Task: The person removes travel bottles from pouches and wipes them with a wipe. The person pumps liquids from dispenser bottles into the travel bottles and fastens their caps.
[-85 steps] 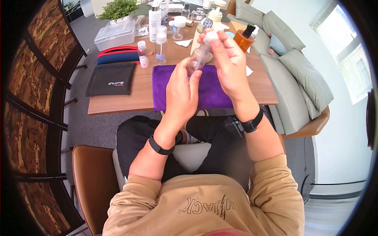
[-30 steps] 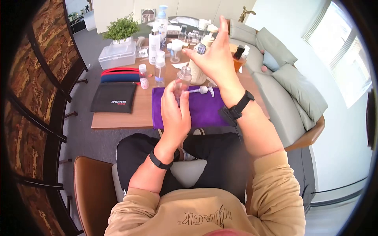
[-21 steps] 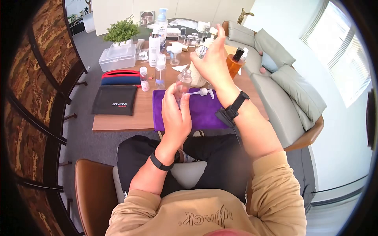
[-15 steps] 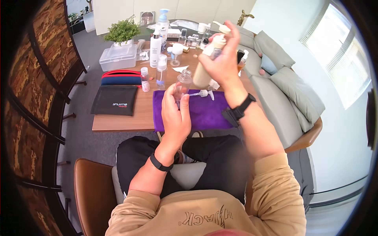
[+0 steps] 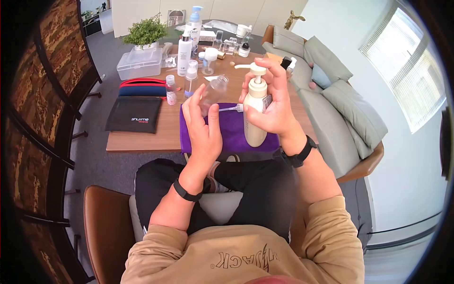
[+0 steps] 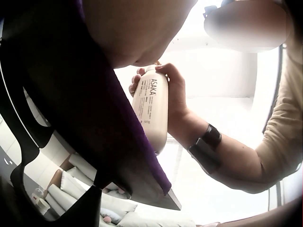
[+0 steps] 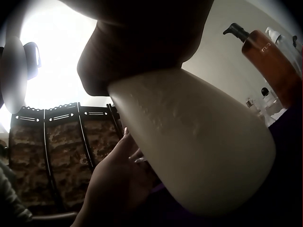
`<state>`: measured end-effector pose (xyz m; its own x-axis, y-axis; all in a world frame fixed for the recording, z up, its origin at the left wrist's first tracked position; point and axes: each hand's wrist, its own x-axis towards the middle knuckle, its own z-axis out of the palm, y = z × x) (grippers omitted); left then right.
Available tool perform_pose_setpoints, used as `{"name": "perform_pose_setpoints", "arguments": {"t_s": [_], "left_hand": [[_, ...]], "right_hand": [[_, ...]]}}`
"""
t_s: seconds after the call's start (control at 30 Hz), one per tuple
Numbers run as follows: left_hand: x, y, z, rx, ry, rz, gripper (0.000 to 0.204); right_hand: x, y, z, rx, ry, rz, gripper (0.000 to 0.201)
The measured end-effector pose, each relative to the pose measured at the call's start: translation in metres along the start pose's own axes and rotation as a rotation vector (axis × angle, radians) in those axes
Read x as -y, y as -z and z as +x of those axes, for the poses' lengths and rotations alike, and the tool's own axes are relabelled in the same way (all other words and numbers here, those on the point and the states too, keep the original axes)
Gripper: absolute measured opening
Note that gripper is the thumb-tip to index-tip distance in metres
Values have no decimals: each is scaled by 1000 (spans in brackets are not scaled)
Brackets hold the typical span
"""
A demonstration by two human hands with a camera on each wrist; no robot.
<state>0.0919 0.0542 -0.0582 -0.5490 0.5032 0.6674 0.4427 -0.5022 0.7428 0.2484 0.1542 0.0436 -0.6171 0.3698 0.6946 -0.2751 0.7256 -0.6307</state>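
My left hand (image 5: 203, 130) holds a small clear bottle (image 5: 216, 90) between fingers and thumb; its open neck tilts away from me and to the right. My right hand (image 5: 276, 104) grips a cream pump bottle (image 5: 255, 125) around its upper part, just right of the clear bottle and over the purple towel (image 5: 231, 137). The pump bottle (image 6: 151, 109) shows "ASAKA" lettering in the left wrist view. A small pump top with a clear dip tube (image 5: 231, 108) lies on the towel, partly hidden behind the cream bottle.
Behind stand a clear spray bottle (image 5: 190, 78), a small pink-patterned bottle (image 5: 170, 90) and a white bottle (image 5: 184, 57). A black pouch (image 5: 134, 114) and a clear plastic box (image 5: 138, 65) lie left. An amber pump bottle (image 7: 274, 61) appears in the right wrist view.
The pump top came off the clear bottle and was laid on the towel. My right hand then took the cream pump bottle, lifted it and brought it nearer, beside the clear bottle.
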Motion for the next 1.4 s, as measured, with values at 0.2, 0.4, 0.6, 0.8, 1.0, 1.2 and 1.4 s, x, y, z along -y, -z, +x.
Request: {"name": "perform_pose_setpoints", "arguments": {"t_s": [0.2,0.4,0.6,0.8,1.0,1.2,1.4], "left_hand": [[6,-6,-2,-55,-41,-82,57],[5,-2,-2,-17,-61,5,64],[16,-11,-5,-75,-60,-241,59],[18,-13,-10,-82,-3,-377,49],[14,-14,-9,-82,-10,-433,49],[13,-13,-8,-63,-11,-414,48],[13,-13,-8,-59,-4,-401,48]], "right_hand": [[-3,-7,-8,11,-45,-115,119],[2,-9,-9,25,-38,-153,112],[1,-9,-5,66,-24,-200,109],[-3,-8,-5,29,-15,-160,111],[-7,-3,-7,8,-14,-158,112],[-4,-5,-7,23,17,-133,111],[-5,-4,-8,19,17,-130,111]]}}
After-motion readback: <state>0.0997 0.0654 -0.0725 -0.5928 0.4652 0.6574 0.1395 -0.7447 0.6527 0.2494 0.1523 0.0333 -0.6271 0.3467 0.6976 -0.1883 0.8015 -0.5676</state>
